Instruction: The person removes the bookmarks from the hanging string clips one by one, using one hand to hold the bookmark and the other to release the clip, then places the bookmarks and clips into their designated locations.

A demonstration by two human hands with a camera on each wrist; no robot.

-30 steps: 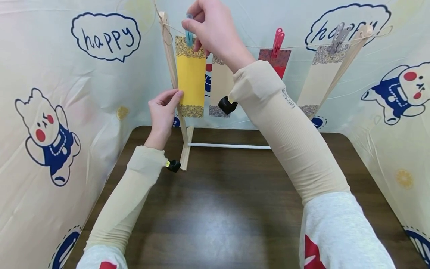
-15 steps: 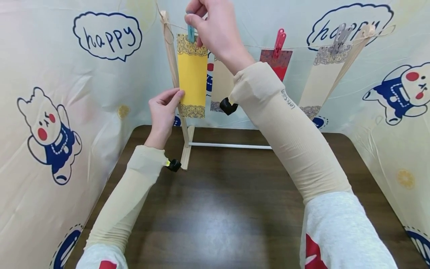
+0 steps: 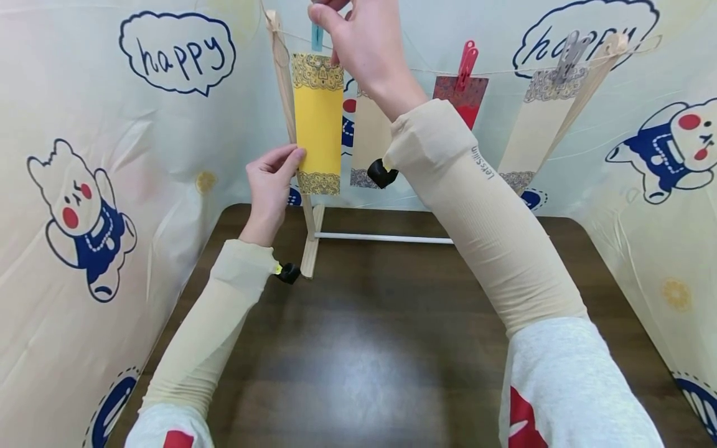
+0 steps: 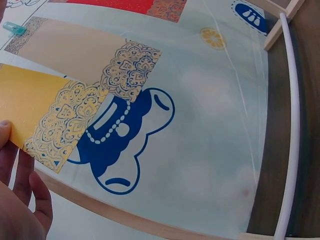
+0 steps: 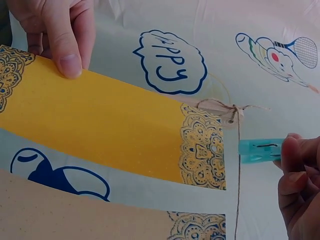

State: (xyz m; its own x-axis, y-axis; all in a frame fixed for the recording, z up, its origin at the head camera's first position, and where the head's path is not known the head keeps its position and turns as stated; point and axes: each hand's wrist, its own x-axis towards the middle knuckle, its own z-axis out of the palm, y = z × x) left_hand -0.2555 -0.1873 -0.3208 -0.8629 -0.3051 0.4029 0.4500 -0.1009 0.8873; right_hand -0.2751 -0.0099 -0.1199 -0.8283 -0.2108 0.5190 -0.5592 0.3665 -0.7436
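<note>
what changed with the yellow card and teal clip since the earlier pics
The right hand has moved up, lifting the teal clip clear of the yellow card. The left hand still pinches the card's side; the red clip stays put.

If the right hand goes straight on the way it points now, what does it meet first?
Probably the thin brown twine, right at the tip of the slim teal plastic clip in the right hand, though depth is unclear; past it is the yellow rectangular lace-patterned paper card.
</note>
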